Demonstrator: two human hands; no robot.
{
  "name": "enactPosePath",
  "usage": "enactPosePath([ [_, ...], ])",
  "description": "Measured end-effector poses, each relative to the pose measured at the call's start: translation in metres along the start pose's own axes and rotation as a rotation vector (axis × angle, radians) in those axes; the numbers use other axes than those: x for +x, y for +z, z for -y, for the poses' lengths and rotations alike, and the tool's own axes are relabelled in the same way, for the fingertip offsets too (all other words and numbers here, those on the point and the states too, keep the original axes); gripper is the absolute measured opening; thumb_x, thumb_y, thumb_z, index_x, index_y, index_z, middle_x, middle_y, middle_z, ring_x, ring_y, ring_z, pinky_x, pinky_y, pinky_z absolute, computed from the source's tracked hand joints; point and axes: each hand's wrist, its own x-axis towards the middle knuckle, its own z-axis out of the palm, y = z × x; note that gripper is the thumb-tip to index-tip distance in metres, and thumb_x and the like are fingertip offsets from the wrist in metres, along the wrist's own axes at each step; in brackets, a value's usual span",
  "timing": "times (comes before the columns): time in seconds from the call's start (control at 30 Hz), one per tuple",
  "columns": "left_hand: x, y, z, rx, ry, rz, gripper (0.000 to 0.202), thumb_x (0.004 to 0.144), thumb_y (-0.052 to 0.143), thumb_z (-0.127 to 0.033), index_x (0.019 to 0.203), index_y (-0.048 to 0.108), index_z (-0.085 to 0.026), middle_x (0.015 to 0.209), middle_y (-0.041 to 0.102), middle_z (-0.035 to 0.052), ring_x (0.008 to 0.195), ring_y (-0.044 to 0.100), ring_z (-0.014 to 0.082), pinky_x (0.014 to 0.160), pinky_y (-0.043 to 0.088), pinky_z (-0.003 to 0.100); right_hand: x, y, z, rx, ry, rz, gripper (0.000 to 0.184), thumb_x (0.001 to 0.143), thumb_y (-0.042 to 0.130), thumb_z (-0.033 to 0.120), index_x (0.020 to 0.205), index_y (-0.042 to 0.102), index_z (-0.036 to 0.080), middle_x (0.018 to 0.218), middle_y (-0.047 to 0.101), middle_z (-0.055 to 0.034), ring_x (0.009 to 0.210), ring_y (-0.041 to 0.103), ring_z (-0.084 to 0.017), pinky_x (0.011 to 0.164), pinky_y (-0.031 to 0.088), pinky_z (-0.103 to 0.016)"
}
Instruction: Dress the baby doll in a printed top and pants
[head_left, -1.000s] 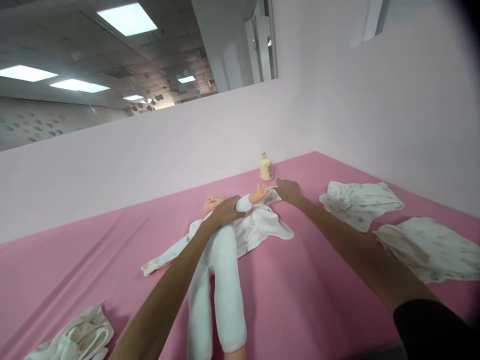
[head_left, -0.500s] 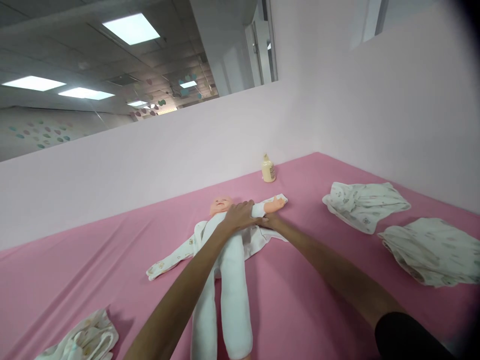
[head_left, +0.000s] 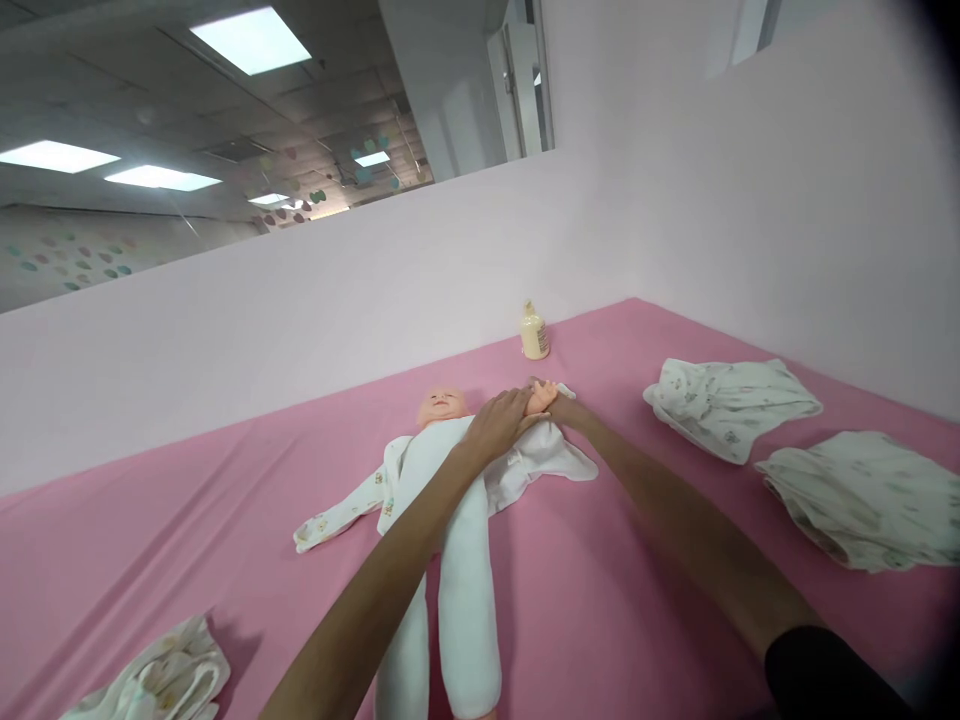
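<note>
- Left hand [head_left: 496, 428] held doll's [head_left: 431, 455] arm.
- Right hand [head_left: 568, 410] was alongside; grip could not be determined.
- Shirt [head_left: 536, 462] lay beneath doll.
- Bottle [head_left: 535, 337] stood at one o'clock.

Seemingly a childcare room — doll [head_left: 466, 610], baby clothes [head_left: 731, 405], panel lights [head_left: 251, 40].

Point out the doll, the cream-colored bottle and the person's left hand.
Doll [head_left: 426, 462]: head view, on the front of its white torso.
Cream-colored bottle [head_left: 535, 338]: head view, on its body.
Left hand [head_left: 498, 426]: head view, on the back of the hand.
</note>
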Motion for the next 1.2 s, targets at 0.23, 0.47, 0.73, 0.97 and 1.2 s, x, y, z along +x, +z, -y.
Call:
enactPosePath([
  [0.23,-0.001,0.006,0.010,-0.126,-0.119,0.098,0.047,0.096,0.032,-0.059,0.111,0.052,-0.018,0.110,0.066,0.0110,0.096,0.062,0.0275,0.073,0.043,0.034,0.000,-0.034,0.001,0.190,0.162,0.031,0.019,0.079,0.056,0.028,0.095,0.049,0.021,0.075,0.058,0.0018,0.061,0.054,-0.012,0.051,0.039,-0.021],
  [0.47,0.005,0.017,0.017,-0.131,-0.255,0.180,0.054,0.094,0.033,-0.060,0.121,0.051,-0.018,0.114,0.066,0.0142,0.105,0.062,0.0303,0.078,0.045,0.034,-0.002,-0.034,0.012,0.076,0.134,-0.048,0.022,0.073,0.060,0.030,0.092,0.050,0.023,0.079,0.058,0.0022,0.065,0.052,-0.013,0.055,0.036,-0.022],
  [0.73,0.014,0.017,0.020,-0.179,-0.373,0.217,0.054,0.092,0.037,-0.061,0.119,0.051,-0.017,0.115,0.067,0.0169,0.106,0.064,0.0322,0.078,0.046,0.035,-0.006,-0.024,0.039,-0.287,-0.050,-0.045,0.019,0.076,0.052,0.022,0.094,0.049,0.024,0.086,0.060,-0.0004,0.078,0.053,-0.018,0.063,0.033,-0.026],
  [0.97,0.012,0.004,0.033,-0.276,-0.286,0.325,0.061,0.086,0.052,-0.054,0.133,0.042,-0.017,0.132,0.059,0.0149,0.113,0.060,0.0288,0.087,0.047,0.034,-0.006,-0.019,0.036,-0.262,-0.006,-0.072,0.017,0.081,0.054,0.035,0.093,0.048,0.024,0.085,0.060,-0.0010,0.079,0.054,-0.020,0.062,0.034,-0.027],
  [1.2,0.012,0.008,0.042,-0.135,-0.221,0.310,0.042,0.088,0.049,-0.038,0.123,0.053,-0.015,0.121,0.065,0.0140,0.102,0.063,0.0273,0.083,0.050,0.035,-0.004,-0.004,0.040,-0.313,-0.033,-0.099,0.018,0.080,0.051,0.025,0.097,0.047,0.023,0.092,0.063,-0.0033,0.083,0.056,-0.022,0.065,0.034,-0.028],
])
